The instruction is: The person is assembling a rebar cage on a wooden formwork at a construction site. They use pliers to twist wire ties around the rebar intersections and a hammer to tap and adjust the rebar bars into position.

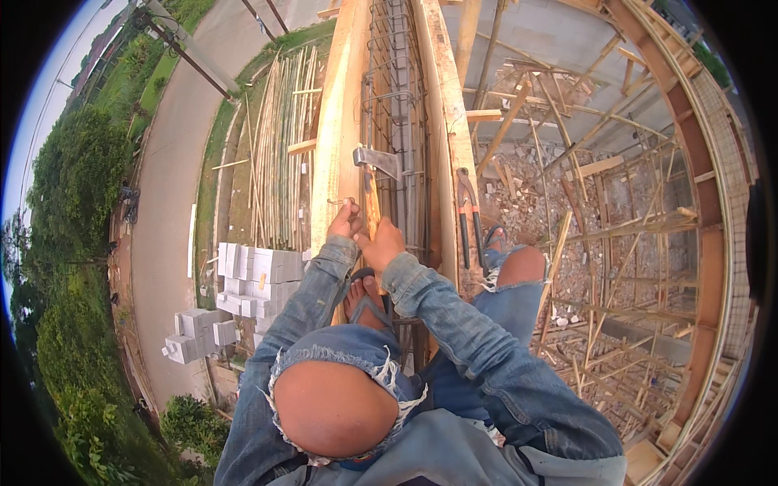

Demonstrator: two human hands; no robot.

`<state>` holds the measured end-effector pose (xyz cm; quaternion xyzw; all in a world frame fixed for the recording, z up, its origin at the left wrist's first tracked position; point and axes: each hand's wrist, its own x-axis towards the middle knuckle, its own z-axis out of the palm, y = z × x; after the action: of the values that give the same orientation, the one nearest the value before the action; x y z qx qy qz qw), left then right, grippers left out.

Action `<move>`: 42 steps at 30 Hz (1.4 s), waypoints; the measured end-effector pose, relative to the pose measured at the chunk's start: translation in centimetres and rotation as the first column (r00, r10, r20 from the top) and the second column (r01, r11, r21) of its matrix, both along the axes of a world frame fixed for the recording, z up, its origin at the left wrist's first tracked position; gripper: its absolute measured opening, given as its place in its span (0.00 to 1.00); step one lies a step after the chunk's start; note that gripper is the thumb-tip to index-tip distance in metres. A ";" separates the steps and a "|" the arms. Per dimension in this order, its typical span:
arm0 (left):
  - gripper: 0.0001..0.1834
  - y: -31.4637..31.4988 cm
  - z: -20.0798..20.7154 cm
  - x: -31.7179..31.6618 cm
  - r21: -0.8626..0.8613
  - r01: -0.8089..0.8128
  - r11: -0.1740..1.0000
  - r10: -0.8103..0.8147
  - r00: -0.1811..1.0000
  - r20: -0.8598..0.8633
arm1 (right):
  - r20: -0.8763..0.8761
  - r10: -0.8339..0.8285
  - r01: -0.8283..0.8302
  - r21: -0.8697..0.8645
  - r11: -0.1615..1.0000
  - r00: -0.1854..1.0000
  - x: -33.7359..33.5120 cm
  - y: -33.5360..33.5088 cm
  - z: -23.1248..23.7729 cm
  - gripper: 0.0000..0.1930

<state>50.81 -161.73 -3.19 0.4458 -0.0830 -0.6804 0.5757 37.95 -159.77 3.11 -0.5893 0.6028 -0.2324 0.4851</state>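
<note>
My right hand (384, 242) is wrapped round the wooden handle of a hatchet (374, 194). Its metal head, flat at one end and flared at the other, lies over the channel between two planks. Closed in a pinch, my left hand (346, 219) holds a thin, nail-like piece of metal (335, 202) at the left plank (337, 121); its exact kind is too small to tell. On the right plank (442, 105) rest long-handled cutters (465, 202) with orange and black grips, apart from both hands. Steel reinforcing bars (395, 97) run along the channel.
My sandaled feet (366, 306) stand high on the formwork. To the left, far below, are bamboo poles (279, 154), white blocks (263, 275) and a road (166, 202). On the right, wooden props (571, 154) rise from rubble inside concrete walls, with a drop beside the plank.
</note>
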 end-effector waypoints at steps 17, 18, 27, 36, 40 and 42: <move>0.16 3.1 2.6 1.7 0.319 0.090 0.943 -0.230 0.872 0.433 | -0.312 0.270 -0.305 -0.067 0.950 0.911 -7.1 -12.3 1.1 0.20; 0.16 5.5 2.4 2.9 0.195 0.021 0.981 -0.140 0.770 0.623 | -0.324 0.289 -0.320 -0.045 0.946 0.901 -7.3 -12.6 1.0 0.21; 0.17 37.6 -0.1 9.4 0.755 -0.366 0.545 -0.694 0.309 0.651 | -0.358 0.441 -0.456 0.047 0.889 0.823 -11.7 -11.5 3.2 0.21; 0.17 46.5 -4.1 7.8 0.569 -0.446 0.691 -0.593 0.101 0.799 | -0.604 0.331 -0.514 -0.154 0.844 0.725 -11.2 -9.8 5.3 0.20; 0.18 47.7 -4.1 7.5 0.497 -0.462 0.735 -0.545 0.034 0.838 | -0.562 0.255 -0.434 -0.210 0.876 0.787 -12.2 -9.4 5.5 0.22; 0.18 48.0 -4.2 7.4 0.475 -0.465 0.748 -0.533 0.006 0.846 | -0.553 0.199 -0.384 -0.241 0.892 0.809 -12.6 -9.6 5.3 0.23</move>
<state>58.19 -113.70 -7.40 0.9548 -0.2280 -0.1497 0.1184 25.34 -169.33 8.43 -0.7910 0.5613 -0.0888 0.2268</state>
